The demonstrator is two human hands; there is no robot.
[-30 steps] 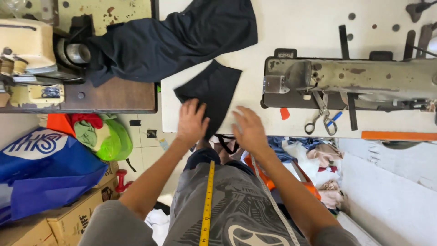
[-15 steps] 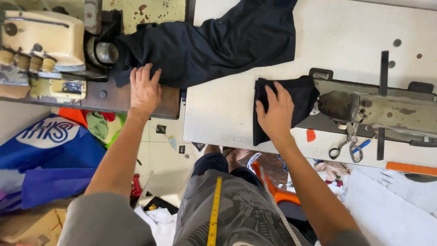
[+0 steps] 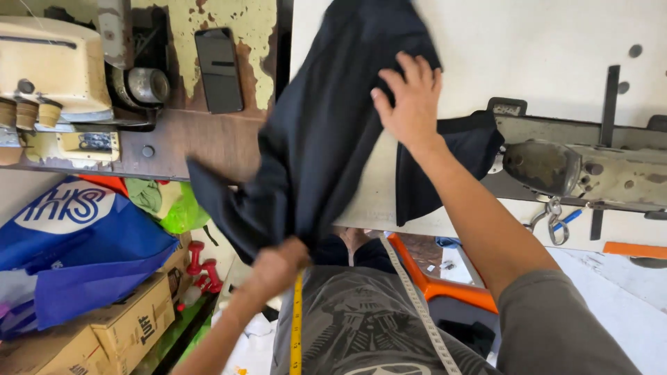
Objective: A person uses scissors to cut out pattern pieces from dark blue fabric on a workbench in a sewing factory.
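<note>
Left hand (image 3: 278,267) is clenched on the limp, light dark cloth garment's (image 3: 326,139) hem; right hand (image 3: 411,97) presses it, fingers spread.

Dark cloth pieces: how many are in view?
2. A large piece hangs off the table edge, held by both hands; a smaller piece lies right of it. More may be hidden underneath.

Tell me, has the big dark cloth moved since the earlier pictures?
Yes. The big dark cloth lay across the white table; now its near end hangs off the table edge, gripped by the left hand.
</note>
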